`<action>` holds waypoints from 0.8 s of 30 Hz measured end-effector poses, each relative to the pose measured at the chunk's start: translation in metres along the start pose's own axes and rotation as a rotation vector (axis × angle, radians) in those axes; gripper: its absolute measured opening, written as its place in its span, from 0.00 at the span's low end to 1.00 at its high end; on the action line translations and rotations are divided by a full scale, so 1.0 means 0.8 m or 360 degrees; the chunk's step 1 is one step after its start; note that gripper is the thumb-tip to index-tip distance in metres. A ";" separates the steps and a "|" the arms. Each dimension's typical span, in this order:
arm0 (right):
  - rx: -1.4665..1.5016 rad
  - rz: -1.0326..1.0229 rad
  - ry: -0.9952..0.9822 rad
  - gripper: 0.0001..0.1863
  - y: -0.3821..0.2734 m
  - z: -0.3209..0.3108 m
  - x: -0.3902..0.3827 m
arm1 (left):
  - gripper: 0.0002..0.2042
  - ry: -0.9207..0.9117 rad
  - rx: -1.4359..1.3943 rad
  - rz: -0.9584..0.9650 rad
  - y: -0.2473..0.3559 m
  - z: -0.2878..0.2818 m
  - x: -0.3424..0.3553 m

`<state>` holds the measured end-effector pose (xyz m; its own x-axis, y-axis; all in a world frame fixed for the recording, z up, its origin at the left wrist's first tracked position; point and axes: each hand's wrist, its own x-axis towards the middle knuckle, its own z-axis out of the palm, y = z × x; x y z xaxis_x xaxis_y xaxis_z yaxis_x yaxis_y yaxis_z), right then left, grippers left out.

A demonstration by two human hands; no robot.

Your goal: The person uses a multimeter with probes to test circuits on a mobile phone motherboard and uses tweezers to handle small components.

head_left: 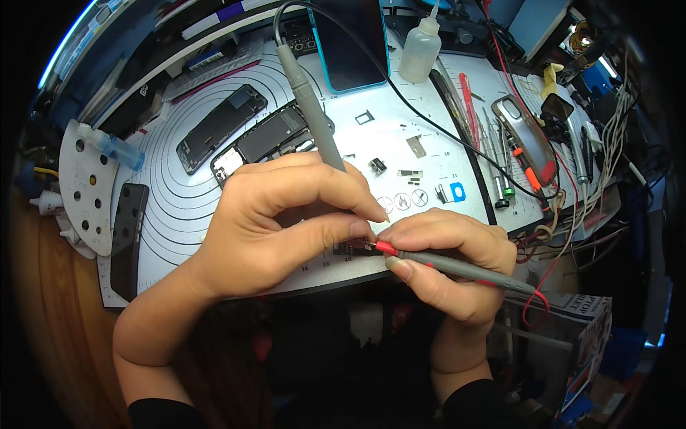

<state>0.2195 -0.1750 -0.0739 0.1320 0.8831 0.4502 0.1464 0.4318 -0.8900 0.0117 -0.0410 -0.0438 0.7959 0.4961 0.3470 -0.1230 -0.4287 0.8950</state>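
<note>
My left hand is closed on a grey test probe that rises upright from my fingers, with a black lead arching from its top. My right hand grips a grey and red test probe, its metal tip pointing left under my left fingertips. A small dark board lies beneath the fingertips near the mat's front edge, mostly hidden. Behind my left hand lie an opened phone and a detached screen. Small parts, among them a blue piece, lie on the white mat.
A blue-edged phone and white bottle stand at the back. Screwdrivers, a silver phone and tangled cables fill the right side. A dark phone, perforated holder and blue bottle are at left.
</note>
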 end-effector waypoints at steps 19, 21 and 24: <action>-0.0074 -0.0278 0.0083 0.11 0.011 -0.019 0.002 | 0.08 -0.0039 0.0409 0.0059 -0.003 -0.006 0.000; -0.0064 -0.0264 0.0072 0.10 0.012 -0.021 0.000 | 0.08 -0.0031 0.0394 0.0080 -0.005 -0.005 0.001; -0.0070 -0.0263 0.0042 0.09 0.012 -0.024 -0.001 | 0.08 -0.0033 0.0391 0.0081 -0.003 -0.004 0.003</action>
<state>0.2395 -0.1750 -0.0815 0.1281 0.7952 0.5926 0.2112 0.5619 -0.7998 0.0119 -0.0364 -0.0446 0.8046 0.4548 0.3819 -0.0175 -0.6246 0.7808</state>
